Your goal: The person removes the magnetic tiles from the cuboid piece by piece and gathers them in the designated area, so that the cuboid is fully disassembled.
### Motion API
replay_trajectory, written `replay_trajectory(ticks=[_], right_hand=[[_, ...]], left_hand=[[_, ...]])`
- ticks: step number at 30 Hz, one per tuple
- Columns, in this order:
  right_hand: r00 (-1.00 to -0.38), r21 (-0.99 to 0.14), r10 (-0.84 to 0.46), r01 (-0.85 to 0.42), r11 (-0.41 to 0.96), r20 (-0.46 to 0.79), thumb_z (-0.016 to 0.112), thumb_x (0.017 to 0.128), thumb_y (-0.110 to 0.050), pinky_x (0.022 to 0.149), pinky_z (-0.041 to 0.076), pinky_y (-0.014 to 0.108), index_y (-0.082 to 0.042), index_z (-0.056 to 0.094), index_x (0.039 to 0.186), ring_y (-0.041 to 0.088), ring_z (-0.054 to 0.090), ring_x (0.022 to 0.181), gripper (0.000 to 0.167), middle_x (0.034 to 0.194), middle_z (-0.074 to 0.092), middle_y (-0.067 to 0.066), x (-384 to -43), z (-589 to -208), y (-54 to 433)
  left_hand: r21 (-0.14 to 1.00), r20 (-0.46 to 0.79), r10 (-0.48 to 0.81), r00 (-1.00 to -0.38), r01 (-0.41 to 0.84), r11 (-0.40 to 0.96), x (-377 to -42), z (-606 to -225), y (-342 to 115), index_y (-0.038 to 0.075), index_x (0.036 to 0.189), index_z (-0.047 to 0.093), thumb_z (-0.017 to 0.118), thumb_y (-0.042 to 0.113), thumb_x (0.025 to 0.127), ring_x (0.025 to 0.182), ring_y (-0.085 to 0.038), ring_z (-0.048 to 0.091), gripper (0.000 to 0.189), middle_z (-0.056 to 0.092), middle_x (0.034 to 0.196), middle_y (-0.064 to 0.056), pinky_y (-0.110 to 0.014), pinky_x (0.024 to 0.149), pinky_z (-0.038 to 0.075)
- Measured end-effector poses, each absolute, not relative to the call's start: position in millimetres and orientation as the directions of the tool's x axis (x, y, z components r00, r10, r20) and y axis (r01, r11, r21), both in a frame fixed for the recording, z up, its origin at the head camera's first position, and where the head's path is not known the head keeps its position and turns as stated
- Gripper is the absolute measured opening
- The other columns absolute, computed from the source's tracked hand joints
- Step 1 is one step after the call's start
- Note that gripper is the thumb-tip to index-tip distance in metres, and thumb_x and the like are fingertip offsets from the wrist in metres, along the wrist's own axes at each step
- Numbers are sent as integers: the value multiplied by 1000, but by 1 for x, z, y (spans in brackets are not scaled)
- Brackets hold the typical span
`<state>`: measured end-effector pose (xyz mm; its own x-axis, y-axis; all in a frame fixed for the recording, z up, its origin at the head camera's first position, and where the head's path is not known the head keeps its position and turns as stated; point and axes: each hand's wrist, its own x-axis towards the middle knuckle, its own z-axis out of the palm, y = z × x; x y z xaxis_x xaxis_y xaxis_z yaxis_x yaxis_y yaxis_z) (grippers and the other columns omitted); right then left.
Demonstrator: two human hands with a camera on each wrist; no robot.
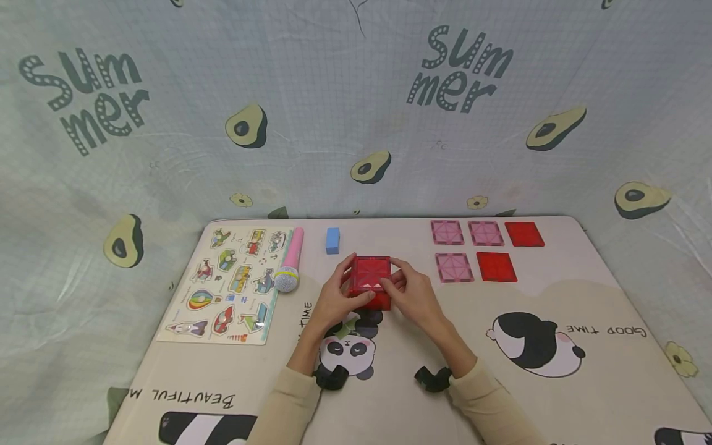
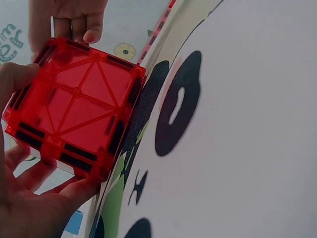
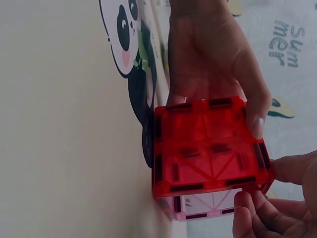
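Observation:
In the head view a small cube of red and pink magnetic tiles (image 1: 381, 301) stands at the table's middle, above the printed panda. My left hand (image 1: 338, 295) grips its left side, thumb at the near top edge. Opposite, my right hand (image 1: 413, 293) holds the right side, its thumb on the front top edge. Seen from the left wrist, a red tile face (image 2: 74, 106) with dark magnet strips lies between both hands. The right wrist view shows a red face (image 3: 208, 148) and a pink tile (image 3: 210, 203) on the adjoining side.
Three pink tiles (image 1: 447, 232) and two red tiles (image 1: 497, 267) lie flat at the back right. A blue block (image 1: 332, 241) stands behind the left hand. Farther left are a pink toy microphone (image 1: 292, 259) and a picture puzzle board (image 1: 189, 315). A printed curtain (image 1: 311, 74) hangs behind the table.

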<state>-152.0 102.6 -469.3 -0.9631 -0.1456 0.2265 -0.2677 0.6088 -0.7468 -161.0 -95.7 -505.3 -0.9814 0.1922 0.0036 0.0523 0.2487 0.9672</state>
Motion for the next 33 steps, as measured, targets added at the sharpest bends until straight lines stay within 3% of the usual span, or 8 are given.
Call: replay_trajectory(ticks=[10,17,23,33], right_hand=[[-965,-770,-137,-261,583,223,71,94,-21,67,54,19,-5,58,139,14,58,73,50,86,67,7,-153,-469,104],[-953,-806,-132,-301,509,272,70,95,-19,69,54,17,-5,59,137,15,58,74,47,86,65,7,-153,-463,103],[-962,-834,-133,-274,478,240,70,95,-18,71,54,16,-5,57,139,16,60,75,48,87,66,8,-152,-462,102],[-971,-858,-92,-237,456,219,70,95,-18,71,53,15,-2,57,139,18,60,78,49,92,66,11,-151,-458,103]], left_hand=[[971,4,203,-979,52,233,-162,-506,-96,30,157,30,81,22,82,147,-33,39,91,41,158,-4,-51,108,48],[973,-24,229,-973,30,227,-163,-502,-96,19,160,25,77,15,85,150,-35,33,91,34,162,-9,-50,113,43],[969,-34,251,-967,29,244,-151,-473,-96,12,159,24,76,15,86,148,-39,35,90,35,161,-14,-49,111,45],[975,-13,198,-980,31,219,-162,-508,-96,26,157,29,81,21,83,149,-33,36,91,39,160,-4,-51,110,46]])
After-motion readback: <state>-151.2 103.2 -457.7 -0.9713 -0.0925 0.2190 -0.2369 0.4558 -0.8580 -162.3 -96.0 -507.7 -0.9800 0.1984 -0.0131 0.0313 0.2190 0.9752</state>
